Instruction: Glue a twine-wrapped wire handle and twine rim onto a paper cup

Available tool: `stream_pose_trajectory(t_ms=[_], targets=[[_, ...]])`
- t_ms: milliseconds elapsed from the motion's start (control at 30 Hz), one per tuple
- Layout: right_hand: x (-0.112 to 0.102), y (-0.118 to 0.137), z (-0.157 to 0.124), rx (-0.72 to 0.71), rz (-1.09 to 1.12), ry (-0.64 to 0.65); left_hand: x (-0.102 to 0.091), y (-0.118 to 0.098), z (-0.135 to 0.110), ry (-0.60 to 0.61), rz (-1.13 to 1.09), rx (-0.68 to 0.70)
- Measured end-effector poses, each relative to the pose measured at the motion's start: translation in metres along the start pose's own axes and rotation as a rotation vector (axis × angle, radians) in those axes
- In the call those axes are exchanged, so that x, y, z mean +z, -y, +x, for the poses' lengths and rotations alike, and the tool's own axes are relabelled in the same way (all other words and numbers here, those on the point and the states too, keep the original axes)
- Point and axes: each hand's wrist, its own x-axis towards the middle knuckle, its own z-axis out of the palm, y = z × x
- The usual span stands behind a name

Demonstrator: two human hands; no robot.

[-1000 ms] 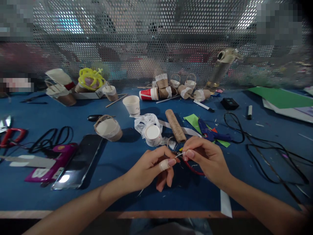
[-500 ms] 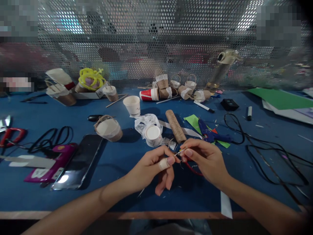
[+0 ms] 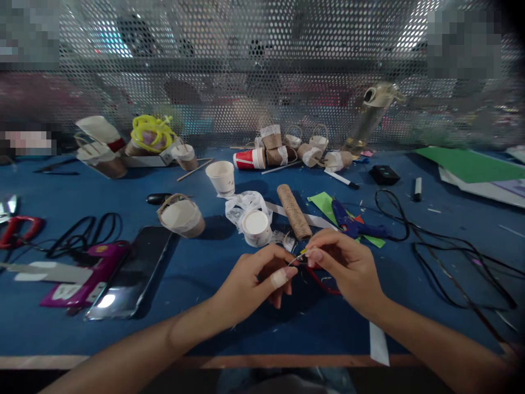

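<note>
My left hand (image 3: pixel 254 279) and my right hand (image 3: pixel 346 262) meet above the blue table (image 3: pixel 205 295), fingertips almost touching. Both are pinched on a small thin piece (image 3: pixel 296 258), a strand or sliver too small to name. A bandage wraps my left thumb. Under my right hand lies something with a red loop (image 3: pixel 322 284), partly hidden. Just beyond the fingers stand a spool of brown twine (image 3: pixel 293 210) and a white cup wrapped in lace ribbon (image 3: pixel 255 224).
A dark phone (image 3: pixel 131 268), a pink glue gun (image 3: pixel 92 273) and red scissors (image 3: pixel 16 227) lie left. A blue glue gun (image 3: pixel 353 221) on green paper and black cables (image 3: pixel 435 246) lie right. Decorated paper cups (image 3: pixel 287 148) and a bottle (image 3: pixel 369 117) stand before the perforated screen.
Both hands stayed together and shifted slightly up and left. The left fingers curled in under the thumb; the pinched piece moved with them.
</note>
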Motion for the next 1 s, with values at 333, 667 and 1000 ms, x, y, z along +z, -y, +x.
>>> stream_pose_trajectory(t_ms=[333, 667, 1000], targets=[[-0.0013, 0.0038, -0.0006, 0.046, -0.015, 0.008, 0.0001, 0.0031, -0.0007, 0.078, -0.171, -0.052], [-0.0035, 0.0032, 0.005, 0.098, 0.213, 0.153, -0.0065, 0.0072, 0.0066, 0.354, -0.503, -0.121], [0.0, 0.003, 0.0037, 0.198, 0.156, 0.017, -0.0034, 0.004, 0.004, 0.038, 0.307, 0.159]])
